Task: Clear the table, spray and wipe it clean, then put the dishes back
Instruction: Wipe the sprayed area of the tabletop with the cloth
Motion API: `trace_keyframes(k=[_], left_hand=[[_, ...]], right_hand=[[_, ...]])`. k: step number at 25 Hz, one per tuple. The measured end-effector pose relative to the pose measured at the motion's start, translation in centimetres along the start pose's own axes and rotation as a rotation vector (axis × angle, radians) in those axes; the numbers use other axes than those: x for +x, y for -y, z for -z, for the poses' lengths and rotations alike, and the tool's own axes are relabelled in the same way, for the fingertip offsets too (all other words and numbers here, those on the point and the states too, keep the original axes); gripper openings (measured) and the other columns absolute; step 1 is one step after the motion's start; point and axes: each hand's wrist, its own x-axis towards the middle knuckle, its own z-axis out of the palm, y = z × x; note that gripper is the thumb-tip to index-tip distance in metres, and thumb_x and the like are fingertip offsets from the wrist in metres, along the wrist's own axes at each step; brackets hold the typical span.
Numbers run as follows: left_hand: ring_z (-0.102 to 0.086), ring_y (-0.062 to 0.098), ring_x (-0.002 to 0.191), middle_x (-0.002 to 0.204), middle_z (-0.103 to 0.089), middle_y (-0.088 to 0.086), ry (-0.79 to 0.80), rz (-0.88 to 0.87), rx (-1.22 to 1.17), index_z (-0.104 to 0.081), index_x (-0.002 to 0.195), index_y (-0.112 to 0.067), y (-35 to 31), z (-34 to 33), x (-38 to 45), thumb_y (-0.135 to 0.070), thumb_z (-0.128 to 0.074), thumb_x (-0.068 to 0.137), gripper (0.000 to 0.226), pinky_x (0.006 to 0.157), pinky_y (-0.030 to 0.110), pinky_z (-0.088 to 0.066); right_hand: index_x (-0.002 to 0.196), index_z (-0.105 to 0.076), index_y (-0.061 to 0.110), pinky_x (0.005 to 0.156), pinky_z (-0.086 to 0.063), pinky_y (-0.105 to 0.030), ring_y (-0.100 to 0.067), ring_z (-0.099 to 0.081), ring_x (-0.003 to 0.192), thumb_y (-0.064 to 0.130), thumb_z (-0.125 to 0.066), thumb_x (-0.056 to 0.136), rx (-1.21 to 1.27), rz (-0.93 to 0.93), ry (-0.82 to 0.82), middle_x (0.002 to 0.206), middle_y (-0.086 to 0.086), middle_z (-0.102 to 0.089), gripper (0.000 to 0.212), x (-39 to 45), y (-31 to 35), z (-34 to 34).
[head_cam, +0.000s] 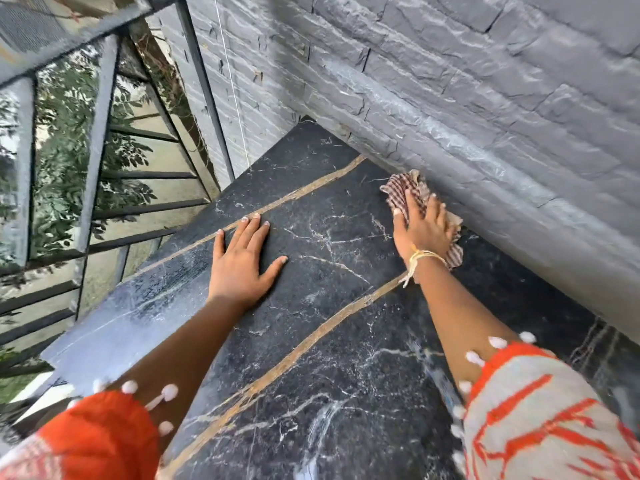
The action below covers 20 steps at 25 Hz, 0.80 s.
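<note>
The table [311, 341] is a black marble slab with white veins and two brownish seams running across it. My right hand [424, 228] presses flat on a red-and-white checked cloth [403, 188] near the table's far right edge, against the wall. My left hand [242, 258] lies flat on the bare marble with its fingers spread, holding nothing. No dishes or spray bottle are in view.
A grey stone-brick wall [485, 116] runs along the table's right side. A metal railing [100, 161] with glass and foliage behind it borders the left edge. Orange-and-white sleeves with white pompoms cover both upper arms.
</note>
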Motion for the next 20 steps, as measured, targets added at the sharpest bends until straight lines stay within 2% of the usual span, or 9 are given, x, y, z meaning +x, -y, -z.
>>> trace_keyframes(k=[2, 4, 8, 11, 14, 16, 18, 20], left_hand=[[-0.011, 0.013, 0.149, 0.161, -0.018, -0.005, 0.027, 0.009, -0.047, -0.033, 0.148, -0.025, 0.4, 0.3, -1.1, -0.058, -0.041, 0.092, 0.065, 0.12, 0.048, -0.002], [-0.015, 0.015, 0.148, 0.16, -0.022, -0.002, -0.03, 0.083, -0.08, -0.04, 0.143, -0.024, 2.0, 0.8, -3.9, -0.05, -0.046, 0.094, 0.056, 0.118, 0.051, -0.005], [-0.019, 0.022, 0.147, 0.157, -0.028, 0.004, -0.192, 0.408, -0.126, -0.049, 0.136, -0.02, 6.6, 1.6, -11.6, -0.037, -0.052, 0.095, 0.044, 0.113, 0.059, -0.009], [-0.016, 0.027, 0.147, 0.157, -0.024, 0.011, -0.221, 0.616, -0.158, -0.048, 0.136, -0.023, 8.5, 1.8, -16.5, -0.035, -0.052, 0.095, 0.044, 0.114, 0.059, -0.01], [-0.019, 0.03, 0.146, 0.157, -0.023, 0.014, -0.236, 0.653, -0.216, -0.047, 0.139, -0.021, 9.8, 1.9, -19.2, -0.03, -0.055, 0.094, 0.046, 0.115, 0.055, -0.018], [-0.02, 0.03, 0.146, 0.157, -0.024, 0.014, -0.254, 0.605, -0.268, -0.047, 0.14, -0.016, 10.5, 2.0, -19.8, -0.025, -0.056, 0.094, 0.048, 0.117, 0.047, -0.021], [-0.019, 0.028, 0.146, 0.158, -0.024, 0.013, -0.258, 0.591, -0.331, -0.046, 0.141, -0.014, 10.8, 2.2, -20.1, -0.027, -0.057, 0.094, 0.049, 0.118, 0.039, -0.018], [-0.021, 0.026, 0.146, 0.157, -0.026, 0.01, -0.258, 0.587, -0.309, -0.046, 0.141, -0.019, 11.3, 2.0, -20.6, -0.034, -0.056, 0.094, 0.05, 0.117, 0.04, -0.021]], right_hand=[[0.151, -0.011, 0.044, 0.118, -0.008, -0.057, -0.032, -0.007, 0.149, 0.06, -0.018, 0.095, 0.017, -0.018, 0.005, 0.164, -0.007, -0.007, 0.058, -2.2, 2.2, -0.4], [0.151, -0.009, 0.045, 0.117, -0.008, -0.058, -0.032, -0.006, 0.149, 0.059, -0.018, 0.095, 0.008, 0.089, 0.027, 0.164, -0.007, -0.006, 0.058, -6.0, 4.8, -0.8], [0.152, -0.006, 0.044, 0.117, -0.001, -0.06, -0.034, -0.001, 0.15, 0.058, -0.018, 0.096, -0.014, 0.453, 0.096, 0.163, -0.009, -0.002, 0.058, -16.0, 11.1, -1.7], [0.15, -0.017, 0.045, 0.116, -0.003, -0.06, -0.036, -0.009, 0.149, 0.057, -0.025, 0.097, -0.032, 0.79, 0.148, 0.162, -0.01, -0.009, 0.055, -24.8, 14.5, -3.4], [0.148, -0.024, 0.045, 0.116, -0.014, -0.062, -0.036, -0.018, 0.147, 0.055, -0.033, 0.096, -0.096, 1.096, 0.16, 0.161, -0.011, -0.017, 0.054, -30.4, 14.0, -4.9], [0.148, -0.02, 0.046, 0.117, -0.01, -0.059, -0.033, -0.015, 0.148, 0.059, -0.024, 0.096, -0.153, 1.24, 0.175, 0.162, -0.008, -0.013, 0.054, -29.2, 13.2, -4.4], [0.148, -0.015, 0.05, 0.119, -0.003, -0.055, -0.029, -0.009, 0.15, 0.06, -0.017, 0.094, -0.183, 1.26, 0.157, 0.162, -0.003, -0.005, 0.054, -25.9, 13.1, -3.6], [0.147, -0.014, 0.052, 0.119, -0.004, -0.053, -0.027, -0.009, 0.15, 0.061, -0.018, 0.095, -0.17, 1.082, 0.113, 0.163, 0.0, -0.004, 0.053, -21.3, 13.0, -2.8]])
